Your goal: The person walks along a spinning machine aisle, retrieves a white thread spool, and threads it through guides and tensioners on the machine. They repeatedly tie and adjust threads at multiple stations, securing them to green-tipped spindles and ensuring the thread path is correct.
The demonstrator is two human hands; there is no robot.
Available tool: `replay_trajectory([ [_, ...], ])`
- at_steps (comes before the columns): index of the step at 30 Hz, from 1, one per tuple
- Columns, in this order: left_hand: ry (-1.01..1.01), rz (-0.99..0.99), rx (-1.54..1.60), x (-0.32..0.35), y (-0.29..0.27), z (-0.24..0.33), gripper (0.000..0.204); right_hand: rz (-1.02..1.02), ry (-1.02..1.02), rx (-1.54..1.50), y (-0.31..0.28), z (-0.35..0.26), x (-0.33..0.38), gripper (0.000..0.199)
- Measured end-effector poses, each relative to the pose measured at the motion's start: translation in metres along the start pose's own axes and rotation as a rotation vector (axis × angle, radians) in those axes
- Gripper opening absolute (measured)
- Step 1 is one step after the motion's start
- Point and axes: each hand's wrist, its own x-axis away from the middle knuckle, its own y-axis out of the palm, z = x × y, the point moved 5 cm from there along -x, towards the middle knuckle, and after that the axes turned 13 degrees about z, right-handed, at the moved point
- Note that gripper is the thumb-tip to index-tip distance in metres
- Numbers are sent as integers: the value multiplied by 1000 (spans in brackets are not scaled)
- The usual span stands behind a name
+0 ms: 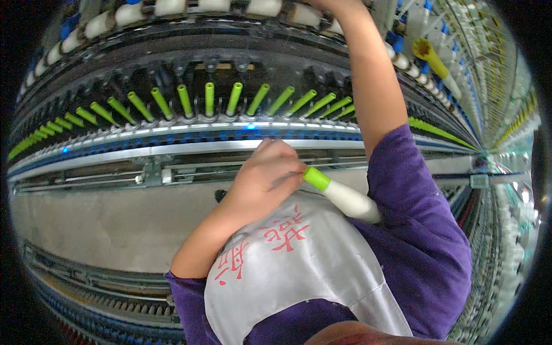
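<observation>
My left hand [268,173] is in front of my apron, its fingers curled and slightly blurred. Its thumb and forefinger pinch at the bright green tube end of a yarn bobbin [351,201]. White yarn covers the rest of that bobbin, which slants down to the right across the apron to my right sleeve; the sleeve hides its far end. My right arm stretches up and away over the machine. Only part of my right hand [335,4] shows at the top edge, beside the white rolls, and its fingers are out of sight.
A long row of green tubes [209,99] stands upright on the spinning frame behind a metal rail [190,127]. White rolls [167,7] line the top. A yellow tube [437,64] sticks out at upper right. Another machine [109,287] runs behind me at lower left.
</observation>
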Motion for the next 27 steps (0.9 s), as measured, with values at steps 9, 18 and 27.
replay_trajectory([
  [9, -28, 395, -500, 43, -98, -1, 5, 989, -316, -1208, -30, -133, 135, 4],
  [18, -143, 612, -684, 197, -298, 36, 6, -301, -747, -1755, -66, -462, 209, 29],
  [27, -506, 853, -806, 259, -522, 44, 9, -471, -916, -2042, -187, -614, 170, 27],
])
